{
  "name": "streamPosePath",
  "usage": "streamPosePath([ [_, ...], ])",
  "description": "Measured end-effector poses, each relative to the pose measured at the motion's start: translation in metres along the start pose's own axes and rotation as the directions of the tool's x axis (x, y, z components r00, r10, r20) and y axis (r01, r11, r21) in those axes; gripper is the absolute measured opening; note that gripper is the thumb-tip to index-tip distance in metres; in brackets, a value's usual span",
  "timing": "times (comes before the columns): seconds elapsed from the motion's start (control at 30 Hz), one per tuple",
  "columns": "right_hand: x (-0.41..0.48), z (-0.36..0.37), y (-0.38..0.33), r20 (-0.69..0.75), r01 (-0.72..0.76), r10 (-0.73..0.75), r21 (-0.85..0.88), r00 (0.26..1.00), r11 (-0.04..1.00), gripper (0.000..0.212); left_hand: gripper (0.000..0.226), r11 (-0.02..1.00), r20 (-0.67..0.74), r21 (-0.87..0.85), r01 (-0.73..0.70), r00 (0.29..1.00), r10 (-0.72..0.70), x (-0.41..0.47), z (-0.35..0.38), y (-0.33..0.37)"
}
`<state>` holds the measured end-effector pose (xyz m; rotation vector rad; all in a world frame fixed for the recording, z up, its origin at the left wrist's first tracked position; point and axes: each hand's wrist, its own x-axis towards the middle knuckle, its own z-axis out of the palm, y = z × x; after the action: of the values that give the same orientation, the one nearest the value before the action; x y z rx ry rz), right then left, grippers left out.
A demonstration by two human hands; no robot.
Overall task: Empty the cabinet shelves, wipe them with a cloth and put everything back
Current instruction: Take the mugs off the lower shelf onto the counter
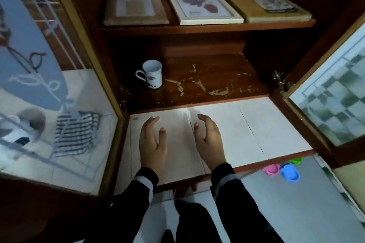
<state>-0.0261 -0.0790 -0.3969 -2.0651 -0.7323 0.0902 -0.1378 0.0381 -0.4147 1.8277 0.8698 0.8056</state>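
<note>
A dark wooden cabinet point(292, 25) is standing open, both glass doors swung wide, and the view is looking down into it. Over the white paper lining point(266, 124) that is covering the front edge of the lower shelf point(207, 81), the fingers point(153, 120) of the left hand point(152, 144) are curving loosely, slightly spread and holding nothing. The fingers point(203, 118) of the right hand point(209, 138) are curving the same way, palms facing each other with bare lining between them. Whether they are touching the paper cannot be told. Black sleeves with grey cuffs are covering both wrists.

A white ceramic mug with a small printed motif point(152, 74) is standing upright near the back left corner of the lower shelf, on worn, flaking varnish. On the upper shelf point(197, 28), three flat things are lying side by side: a brown-bordered frame point(135, 9) at the left, a white-framed picture point(203, 6) in the middle, and a yellowish board with a dark printed card on it point(264, 9) at the right.

Through the left glass door point(59, 85), a blue-and-white striped cloth point(76, 134) is showing, lying beyond the pane. On the pale floor point(296, 213) below the shelf's right front corner, pink point(271, 169), blue point(290, 172) and green point(295, 161) plastic pieces are sitting together.
</note>
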Motion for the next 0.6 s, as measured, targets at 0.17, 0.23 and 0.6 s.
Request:
streamPosePath([
  [0.17,0.050,0.022,0.002,0.112,0.051,-0.053,0.019,0.992,0.999,0.031,0.055,0.998,-0.101,0.022,0.059,0.993,-0.057,0.034,0.001,-0.006],
  [0.23,0.073,0.030,0.001,0.160,0.075,-0.082,0.054,0.984,0.996,0.032,0.052,0.996,-0.137,0.013,0.092,0.987,-0.090,0.047,0.005,-0.007],
  [0.6,0.172,0.072,-0.001,0.332,0.105,-0.150,0.148,0.931,0.983,0.044,0.044,0.970,-0.216,0.217,0.108,0.975,-0.061,0.115,0.028,-0.026],
])
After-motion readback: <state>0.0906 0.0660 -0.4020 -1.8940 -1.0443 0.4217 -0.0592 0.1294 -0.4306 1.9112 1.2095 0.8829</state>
